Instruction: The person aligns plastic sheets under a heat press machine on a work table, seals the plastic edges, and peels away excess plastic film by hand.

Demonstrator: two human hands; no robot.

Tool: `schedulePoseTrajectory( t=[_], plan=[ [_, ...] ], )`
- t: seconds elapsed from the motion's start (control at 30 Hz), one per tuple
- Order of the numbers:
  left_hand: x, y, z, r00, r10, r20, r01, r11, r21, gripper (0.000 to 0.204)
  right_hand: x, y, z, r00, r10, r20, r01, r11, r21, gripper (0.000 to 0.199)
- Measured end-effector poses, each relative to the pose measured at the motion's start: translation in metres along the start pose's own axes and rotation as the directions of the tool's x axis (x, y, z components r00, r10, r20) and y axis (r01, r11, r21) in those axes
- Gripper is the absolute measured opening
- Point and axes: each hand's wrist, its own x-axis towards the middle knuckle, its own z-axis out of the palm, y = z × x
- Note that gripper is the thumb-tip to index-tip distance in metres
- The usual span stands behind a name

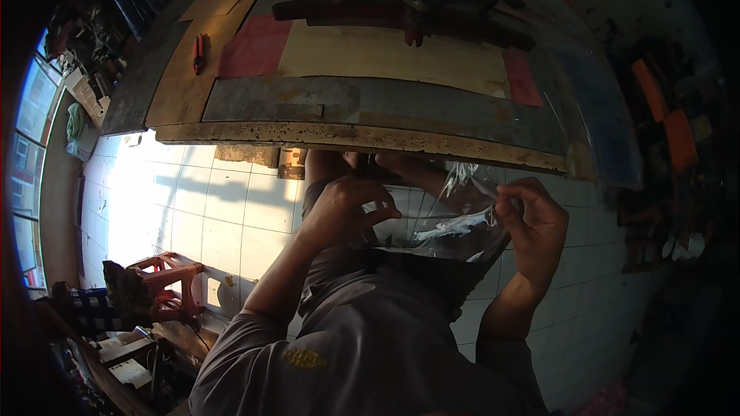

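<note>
a pale tiled floor (266,200) spreads under everything, glaring with sunlight on the left and dim on the right. over it, across the upper part of the view, stands a worn bench (385,137) with a scuffed wooden front edge. the person, in a dark shirt (370,339), sits close to that edge. on the bench lies a long cream panel (370,50), with a red patch (258,46) at its left end and a smaller red patch (523,85) at its right. a dark red bar (339,12) runs along behind the panel. the clear plastic film (462,227), crumpled and shiny, hangs above the lap, just in front of the bench edge and between the hands. a red stool (171,281) stands on the floor at lower left. the right hand (538,219) is raised, thumb and forefinger pinching the film's right edge. the left hand (339,204) is at the film's left side, fingers bent toward it; whether they grip it, i cannot tell. a slim red cutter (199,54) lies on the bench's left part.
</note>
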Motion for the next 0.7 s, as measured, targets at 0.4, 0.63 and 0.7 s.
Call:
schedulePoseTrajectory(
  t=[0.4,0.63,0.7],
  plan=[
    [0.02,0.003,-0.049,0.987,0.16,-0.021,-0.159,0.986,0.048,0.012,0.007,0.045,-0.015,0.993,0.069,-0.093,-0.074,0.996,-0.045,0.016],
    [0.024,-0.001,-0.052,0.969,0.222,0.104,-0.231,0.97,0.074,0.016,0.007,0.05,-0.018,0.986,0.071,-0.149,-0.074,0.997,-0.014,0.013],
    [0.024,-0.004,-0.053,0.966,0.229,0.124,-0.241,0.966,0.095,0.016,0.006,0.052,-0.02,0.986,0.067,-0.151,-0.068,0.998,0.0,0.013]
  ],
)
